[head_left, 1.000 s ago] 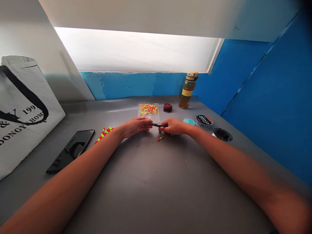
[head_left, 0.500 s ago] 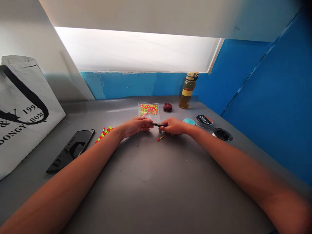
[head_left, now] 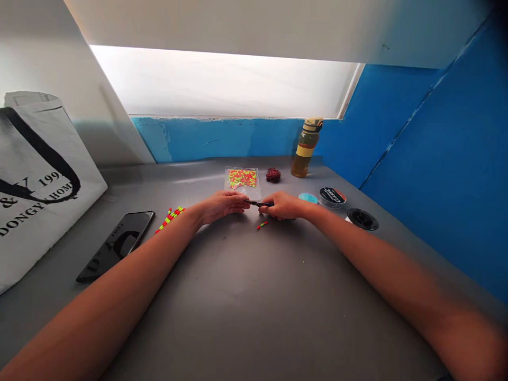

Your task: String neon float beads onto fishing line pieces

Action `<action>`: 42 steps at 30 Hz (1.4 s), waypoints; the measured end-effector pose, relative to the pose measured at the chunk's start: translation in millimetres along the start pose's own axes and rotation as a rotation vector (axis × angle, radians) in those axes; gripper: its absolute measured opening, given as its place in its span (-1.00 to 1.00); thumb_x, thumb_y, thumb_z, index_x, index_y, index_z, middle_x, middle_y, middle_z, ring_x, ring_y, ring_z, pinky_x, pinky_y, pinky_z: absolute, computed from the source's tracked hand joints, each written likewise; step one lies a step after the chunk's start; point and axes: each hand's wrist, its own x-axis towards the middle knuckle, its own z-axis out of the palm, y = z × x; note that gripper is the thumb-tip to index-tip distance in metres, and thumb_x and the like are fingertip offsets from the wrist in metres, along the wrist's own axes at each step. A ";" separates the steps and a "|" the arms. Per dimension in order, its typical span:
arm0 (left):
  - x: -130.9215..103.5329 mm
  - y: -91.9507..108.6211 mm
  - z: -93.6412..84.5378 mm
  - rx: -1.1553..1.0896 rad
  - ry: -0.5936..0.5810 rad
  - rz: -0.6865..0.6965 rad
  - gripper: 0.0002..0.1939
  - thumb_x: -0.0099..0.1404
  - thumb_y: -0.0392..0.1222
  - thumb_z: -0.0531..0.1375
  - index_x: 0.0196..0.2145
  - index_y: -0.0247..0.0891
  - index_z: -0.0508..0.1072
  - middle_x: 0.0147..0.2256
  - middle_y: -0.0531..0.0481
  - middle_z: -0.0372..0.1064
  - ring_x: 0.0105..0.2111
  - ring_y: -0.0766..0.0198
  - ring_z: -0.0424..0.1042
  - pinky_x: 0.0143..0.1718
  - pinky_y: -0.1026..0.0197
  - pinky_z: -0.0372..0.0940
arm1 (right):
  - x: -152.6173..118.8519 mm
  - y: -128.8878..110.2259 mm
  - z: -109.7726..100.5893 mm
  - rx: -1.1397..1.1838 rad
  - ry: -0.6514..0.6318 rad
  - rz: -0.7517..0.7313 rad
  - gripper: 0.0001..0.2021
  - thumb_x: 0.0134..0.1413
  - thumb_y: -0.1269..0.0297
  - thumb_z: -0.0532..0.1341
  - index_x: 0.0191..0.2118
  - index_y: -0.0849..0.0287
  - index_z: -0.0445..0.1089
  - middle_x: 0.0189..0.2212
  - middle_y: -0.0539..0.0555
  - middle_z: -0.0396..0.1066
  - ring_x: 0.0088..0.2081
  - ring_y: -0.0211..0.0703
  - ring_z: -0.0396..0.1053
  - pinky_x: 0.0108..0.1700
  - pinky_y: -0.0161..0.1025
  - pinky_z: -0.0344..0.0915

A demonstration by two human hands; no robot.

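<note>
Pinched fingers of my left hand (head_left: 226,206) meet the tip of a small dark tool (head_left: 257,203); anything else between them is too small to make out. My right hand (head_left: 283,205) is closed around the tool's blue handle, which looks like pliers. Just below the tool, a short piece of red and yellow-green beads (head_left: 262,225) lies on the grey table (head_left: 254,296). Behind my hands is a clear bag (head_left: 242,179) of red and yellow-green beads. More strung beads (head_left: 170,217) lie beyond my left forearm.
A phone (head_left: 116,245) and a white bag (head_left: 43,185) stand at the left. Dark red cord (head_left: 273,175) and a bottle (head_left: 305,149) are at the back. On the right are a light-blue disc (head_left: 308,198), a labelled round container (head_left: 332,197) and a black spool (head_left: 362,218).
</note>
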 end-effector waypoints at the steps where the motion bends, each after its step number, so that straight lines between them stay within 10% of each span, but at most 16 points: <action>1: 0.2 -0.5 0.1 -0.002 0.003 0.001 -0.74 0.19 -0.12 0.37 -0.22 -0.34 0.60 -0.16 -0.20 0.53 -0.09 0.12 0.50 0.02 0.14 0.34 | 0.0 -0.1 0.0 -0.001 -0.002 0.001 -0.68 0.17 0.01 0.17 -0.29 0.20 0.44 -0.53 0.03 0.37 -0.56 -0.27 0.30 -0.50 -0.33 0.11; 7: -1.4 -0.3 1.6 -0.032 0.012 0.006 -0.74 0.17 -0.15 0.39 -0.20 -0.32 0.58 -0.15 -0.16 0.52 -0.09 0.16 0.48 0.01 0.16 0.33 | 0.7 1.0 1.3 -0.044 0.012 0.001 -0.65 0.20 0.00 0.14 -0.19 0.19 0.48 -0.48 0.07 0.44 -0.51 -0.19 0.37 -0.44 -0.31 0.18; 14: 1.3 -0.4 2.8 -0.095 0.100 0.026 -0.70 0.16 -0.12 0.40 -0.17 -0.27 0.55 -0.05 -0.15 0.49 -0.11 0.23 0.48 -0.05 0.22 0.34 | -7.0 -2.8 -16.6 -0.088 0.162 -0.049 -0.36 0.08 -0.20 0.24 0.17 0.09 0.37 0.10 0.18 0.40 0.04 0.11 0.35 -0.03 -0.18 0.22; 20: 2.8 -0.6 9.4 -0.070 0.173 0.066 -0.66 0.17 -0.05 0.38 -0.16 -0.27 0.52 0.02 -0.19 0.47 -0.14 0.23 0.50 -0.24 0.28 0.33 | -22.8 -23.3 -28.1 0.029 0.011 -0.021 -0.41 0.05 -0.27 0.22 -0.01 0.13 0.49 -0.14 0.16 0.49 -0.19 0.00 0.40 -0.28 -0.23 0.22; 29: 1.3 5.5 17.7 -0.203 0.245 0.212 -0.73 0.17 -0.15 0.39 -0.20 -0.29 0.48 -0.03 -0.18 0.51 -0.12 0.22 0.51 -0.09 0.21 0.35 | -16.2 -25.4 4.4 0.208 -0.269 0.118 -0.77 0.12 0.14 0.23 -0.44 0.18 0.37 -0.55 0.07 0.42 -0.57 -0.20 0.37 -0.54 -0.27 0.20; 42: -0.2 5.8 18.5 -0.206 0.121 0.202 -0.75 0.21 -0.11 0.36 -0.20 -0.28 0.50 -0.09 -0.15 0.52 -0.17 0.24 0.51 -0.06 0.18 0.34 | -8.1 -28.2 5.6 0.232 -0.057 0.314 -0.31 0.26 -0.29 -0.12 -0.44 0.26 0.38 -0.53 0.24 0.49 -0.62 -0.10 0.42 -0.56 -0.22 0.32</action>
